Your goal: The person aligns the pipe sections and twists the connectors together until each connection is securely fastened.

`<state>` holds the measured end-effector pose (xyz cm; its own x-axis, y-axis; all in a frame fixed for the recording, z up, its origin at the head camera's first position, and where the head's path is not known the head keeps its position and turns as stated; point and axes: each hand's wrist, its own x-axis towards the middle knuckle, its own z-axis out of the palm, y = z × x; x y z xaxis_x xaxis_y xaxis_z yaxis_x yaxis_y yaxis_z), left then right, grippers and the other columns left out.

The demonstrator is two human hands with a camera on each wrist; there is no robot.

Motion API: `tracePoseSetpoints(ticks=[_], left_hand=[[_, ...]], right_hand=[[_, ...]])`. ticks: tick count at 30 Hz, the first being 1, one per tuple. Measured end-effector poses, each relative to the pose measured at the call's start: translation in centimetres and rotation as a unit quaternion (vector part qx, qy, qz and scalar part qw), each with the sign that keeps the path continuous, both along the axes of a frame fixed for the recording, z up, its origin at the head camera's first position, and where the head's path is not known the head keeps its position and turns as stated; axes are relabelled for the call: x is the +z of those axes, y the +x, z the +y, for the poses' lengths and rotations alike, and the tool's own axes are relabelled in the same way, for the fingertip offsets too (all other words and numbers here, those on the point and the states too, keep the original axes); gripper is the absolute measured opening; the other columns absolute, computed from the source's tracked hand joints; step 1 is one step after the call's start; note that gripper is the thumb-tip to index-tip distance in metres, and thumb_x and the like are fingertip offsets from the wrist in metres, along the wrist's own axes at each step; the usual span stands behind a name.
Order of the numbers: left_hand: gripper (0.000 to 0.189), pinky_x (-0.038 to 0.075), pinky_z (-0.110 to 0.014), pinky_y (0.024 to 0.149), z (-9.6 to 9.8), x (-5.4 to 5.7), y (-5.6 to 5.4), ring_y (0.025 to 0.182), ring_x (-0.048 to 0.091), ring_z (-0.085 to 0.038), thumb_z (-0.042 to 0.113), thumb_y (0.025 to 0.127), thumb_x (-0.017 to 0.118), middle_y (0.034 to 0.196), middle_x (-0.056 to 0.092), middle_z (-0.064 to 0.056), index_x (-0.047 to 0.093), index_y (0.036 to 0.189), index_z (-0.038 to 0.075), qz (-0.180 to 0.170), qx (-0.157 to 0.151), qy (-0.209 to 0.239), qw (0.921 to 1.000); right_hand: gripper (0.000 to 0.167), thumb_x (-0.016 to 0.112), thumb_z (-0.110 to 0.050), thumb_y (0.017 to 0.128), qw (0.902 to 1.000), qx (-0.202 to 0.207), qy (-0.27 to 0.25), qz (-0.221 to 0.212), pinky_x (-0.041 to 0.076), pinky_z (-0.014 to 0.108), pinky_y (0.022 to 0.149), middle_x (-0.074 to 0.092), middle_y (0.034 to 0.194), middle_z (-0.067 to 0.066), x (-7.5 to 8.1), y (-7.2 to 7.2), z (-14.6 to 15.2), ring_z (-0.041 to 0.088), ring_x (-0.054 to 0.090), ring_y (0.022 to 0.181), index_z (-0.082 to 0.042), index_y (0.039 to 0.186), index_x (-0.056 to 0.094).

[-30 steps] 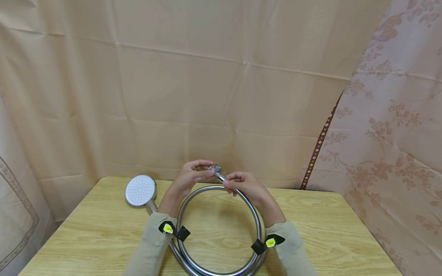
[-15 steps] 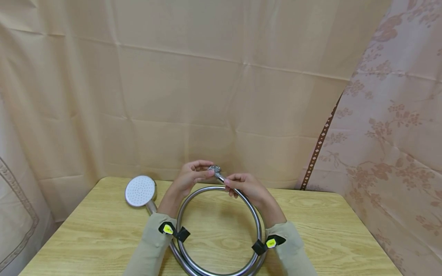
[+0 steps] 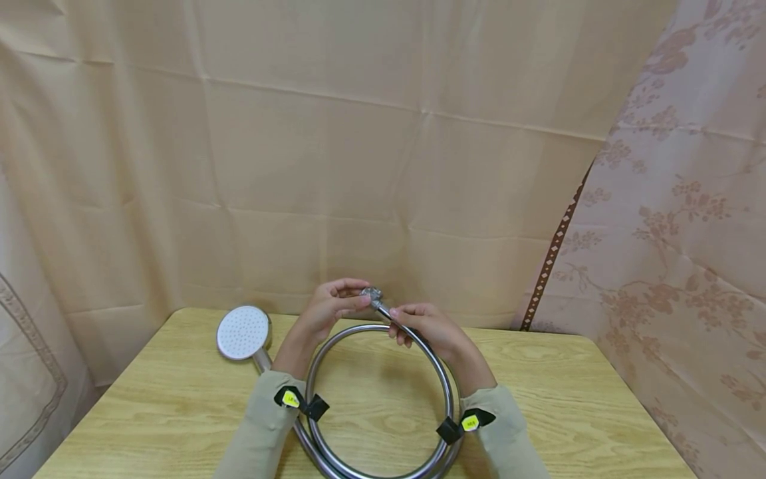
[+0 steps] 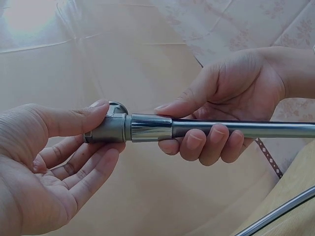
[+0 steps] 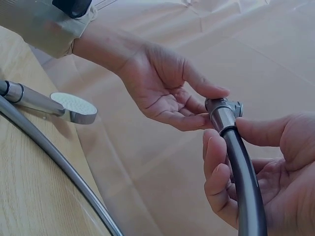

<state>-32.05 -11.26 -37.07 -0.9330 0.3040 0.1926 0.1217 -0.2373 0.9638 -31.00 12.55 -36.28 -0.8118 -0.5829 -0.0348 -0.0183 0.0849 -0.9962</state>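
My left hand (image 3: 323, 307) pinches a small chrome fitting (image 4: 109, 129) with a short side outlet between thumb and fingers. Against that fitting sits the tapered chrome nut (image 4: 151, 129) at the end of a silver shower hose (image 4: 275, 129). Behind the nut, my right hand (image 3: 435, 327) curls its fingers under the hose, with the thumb on top at the nut. Both hands are raised above the back part of the table. The rest of the hose loops in a coil below them. A round shower head (image 3: 243, 332) with a white face lies left of my left wrist.
The wooden table (image 3: 550, 392) ends just behind the hands. A beige cloth (image 3: 299, 166) hangs beyond it, and a floral cloth (image 3: 670, 233) hangs at the right. The shower head's handle (image 5: 42, 101) passes near my left forearm.
My right thumb and fingers have shifted slightly round the hose end, the thumb rolling upward. The left hand, the fitting and the shower head look unmoved.
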Motion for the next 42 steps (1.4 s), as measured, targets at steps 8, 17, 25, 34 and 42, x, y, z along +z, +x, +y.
tracePoseSetpoints(ticks=[8,17,25,34,42], left_hand=[[0.025,0.061,-0.029,0.086,-0.07,0.03,0.12,0.091,0.069,-0.010,-0.003,0.092,0.067,0.095,0.072,0.005,0.067,0.117,-0.001,0.003,-0.004,0.000,1.0000],[0.024,0.059,-0.033,0.091,-0.06,0.05,0.19,0.092,0.069,-0.010,-0.003,0.092,0.068,0.095,0.073,0.006,0.069,0.115,0.002,0.005,-0.004,-0.005,1.0000],[0.023,0.058,-0.035,0.093,0.02,0.12,0.20,0.092,0.069,-0.010,-0.004,0.092,0.067,0.094,0.073,0.006,0.070,0.112,0.004,0.003,-0.002,-0.002,1.0000],[0.024,0.060,-0.030,0.087,0.04,0.22,0.28,0.091,0.069,-0.010,-0.003,0.092,0.067,0.094,0.073,0.005,0.068,0.116,0.000,0.004,-0.003,0.000,1.0000],[0.022,0.057,-0.043,0.098,0.01,-0.01,0.05,0.091,0.069,-0.010,-0.004,0.091,0.067,0.094,0.073,0.006,0.071,0.110,0.007,0.001,0.000,0.000,1.0000]], right_hand=[[0.027,0.046,-0.019,0.109,0.9998,0.018,-0.002,-0.007,0.048,0.018,0.058,0.068,0.078,-0.002,-0.09,-0.04,0.08,0.006,0.059,0.064,-0.005,0.097,0.067],[0.030,0.042,-0.020,0.110,0.9993,0.035,-0.003,-0.012,0.044,0.018,0.055,0.062,0.075,-0.004,-0.06,-0.01,0.15,0.006,0.054,0.062,-0.006,0.097,0.066],[0.030,0.042,-0.023,0.110,0.9988,0.032,-0.008,-0.037,0.040,0.014,0.052,0.053,0.070,-0.006,0.03,0.04,0.26,0.002,0.045,0.057,-0.005,0.098,0.063],[0.033,0.041,-0.024,0.110,0.9990,0.025,-0.003,-0.037,0.038,0.014,0.051,0.051,0.067,-0.007,-0.07,0.01,0.32,0.002,0.044,0.055,-0.007,0.096,0.065],[0.044,0.043,-0.023,0.109,0.9997,0.011,0.006,-0.020,0.037,0.015,0.051,0.055,0.068,-0.007,0.01,0.00,0.15,0.002,0.044,0.055,0.016,0.117,0.061]])
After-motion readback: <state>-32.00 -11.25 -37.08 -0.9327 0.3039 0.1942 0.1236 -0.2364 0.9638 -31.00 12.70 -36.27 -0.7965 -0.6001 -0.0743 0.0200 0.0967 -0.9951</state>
